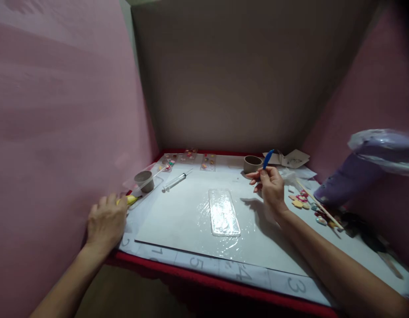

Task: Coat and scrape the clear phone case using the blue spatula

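My right hand is raised a little above the white mat, fingers pinched on a small blue stick-like tool that points upward. My left hand rests at the mat's left edge, fingers curled around a yellow object whose tip shows beyond the knuckles. A clear phone case lies flat in the middle of the mat, between the two hands. A syringe lies behind it to the left.
Two brown cups stand at the left and the back. Clear packets of small charms line the back edge. Loose charms, a thin wooden stick and a purple object sit at right. Pink walls close in both sides.
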The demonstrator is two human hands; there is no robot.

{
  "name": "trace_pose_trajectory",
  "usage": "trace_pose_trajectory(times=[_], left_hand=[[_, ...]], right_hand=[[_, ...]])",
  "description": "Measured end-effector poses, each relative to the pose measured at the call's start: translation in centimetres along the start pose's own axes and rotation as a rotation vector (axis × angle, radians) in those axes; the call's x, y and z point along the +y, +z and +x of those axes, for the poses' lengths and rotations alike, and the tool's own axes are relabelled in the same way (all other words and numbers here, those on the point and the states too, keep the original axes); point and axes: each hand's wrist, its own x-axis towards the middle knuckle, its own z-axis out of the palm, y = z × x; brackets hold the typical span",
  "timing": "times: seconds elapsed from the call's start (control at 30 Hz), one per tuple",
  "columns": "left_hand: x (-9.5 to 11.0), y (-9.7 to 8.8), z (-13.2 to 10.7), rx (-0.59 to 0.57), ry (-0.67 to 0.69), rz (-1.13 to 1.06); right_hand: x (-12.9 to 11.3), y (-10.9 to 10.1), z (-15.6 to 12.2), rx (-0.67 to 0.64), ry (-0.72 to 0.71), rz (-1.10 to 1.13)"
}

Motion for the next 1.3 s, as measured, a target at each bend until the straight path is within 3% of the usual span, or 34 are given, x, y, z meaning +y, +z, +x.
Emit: trace_pose_trajectory(times=[0.2,0.4,0.9,1.3], left_hand=[[2.1,0.0,1.9,-0.142,0.111,-0.365],[3.4,0.8,3.1,-0.2,0.106,-0.378],[4.5,-0.6,3.2,-0.284,0.14,-0.228],[4.5,-1.2,3.0,-0.365,0.051,-0.274]], right_hand=[[1.3,-0.8,-1.2,-0.098,-0.196,-0.319],[1.2,-1.3,-1.9,-0.224,-0.386,-0.439],[0.7,-1.3,-2.0,-0.277,-0.368,-0.457],[0.6,-1.2,-2.1,-0.269,-0.351,-0.445]])
